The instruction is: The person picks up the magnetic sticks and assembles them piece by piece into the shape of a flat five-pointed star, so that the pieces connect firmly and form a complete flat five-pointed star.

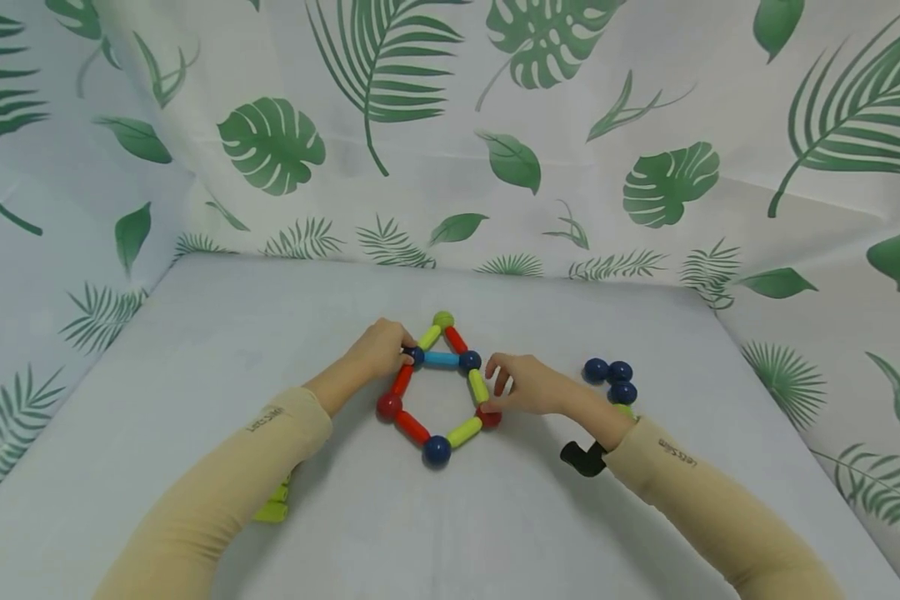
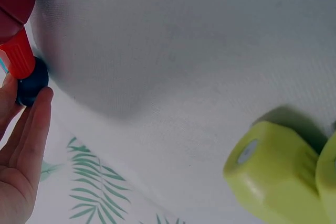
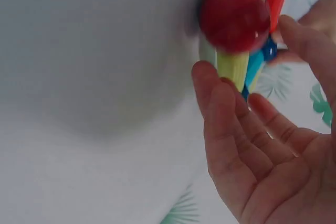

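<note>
blue ball [image 1: 418, 357] pinched in my left grip [image 1: 381, 347], right grip [image 1: 528, 386] released; only left-wrist view shows grey disc [image 2: 248, 151] on lime rod [image 2: 281, 177].

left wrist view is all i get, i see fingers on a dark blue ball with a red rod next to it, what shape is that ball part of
Observer: The head view shows that dark blue ball is one corner of a five-sided ring of rods and balls.
Operator: ok and where's the right hand
Observer: The right hand is at the ring's opposite side, by a red ball.
Operator: any spare blue balls around
Observer: Yes, three loose blue balls lie clustered on the table to the right of that hand.
</note>
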### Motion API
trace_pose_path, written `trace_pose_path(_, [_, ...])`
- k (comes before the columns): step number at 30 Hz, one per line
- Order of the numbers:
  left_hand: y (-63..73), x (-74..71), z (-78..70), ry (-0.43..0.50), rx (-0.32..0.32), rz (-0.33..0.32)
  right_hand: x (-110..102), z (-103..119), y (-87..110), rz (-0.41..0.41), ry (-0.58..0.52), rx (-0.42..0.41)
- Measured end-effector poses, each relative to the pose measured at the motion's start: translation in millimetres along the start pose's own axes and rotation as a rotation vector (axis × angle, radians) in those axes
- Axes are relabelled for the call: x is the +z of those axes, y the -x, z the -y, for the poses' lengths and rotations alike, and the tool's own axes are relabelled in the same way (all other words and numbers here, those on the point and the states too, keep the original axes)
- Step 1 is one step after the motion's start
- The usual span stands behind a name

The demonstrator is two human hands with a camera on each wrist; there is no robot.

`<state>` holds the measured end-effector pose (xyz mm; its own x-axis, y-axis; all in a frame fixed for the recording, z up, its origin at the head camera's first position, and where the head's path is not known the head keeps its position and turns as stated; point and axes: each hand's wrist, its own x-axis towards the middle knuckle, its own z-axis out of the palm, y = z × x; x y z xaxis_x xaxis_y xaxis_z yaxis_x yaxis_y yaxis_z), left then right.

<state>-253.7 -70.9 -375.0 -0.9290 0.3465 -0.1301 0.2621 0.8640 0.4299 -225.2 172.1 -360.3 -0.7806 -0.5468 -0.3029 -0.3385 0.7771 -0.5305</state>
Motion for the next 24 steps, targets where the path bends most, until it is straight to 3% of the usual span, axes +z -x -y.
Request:
trace_pose_path(8, [1.9, -1.8, 0.3, -0.03, 0.017, 0.011, 18.1, 0.1, 12.7, -0.058, -0.038, -0.049])
trace_pose_path(19, [13.1, -8.5, 0.3, -0.128, 0.102, 0.082, 12.0, -5.5, 17.9, -0.106, -0.029, -0.055])
trace_pose_path(24, [25.1, -9.2, -3.8, -0.157, 0.118, 0.074, 6.5, -12.6, 14.6, -0.125, -0.025, -0.033])
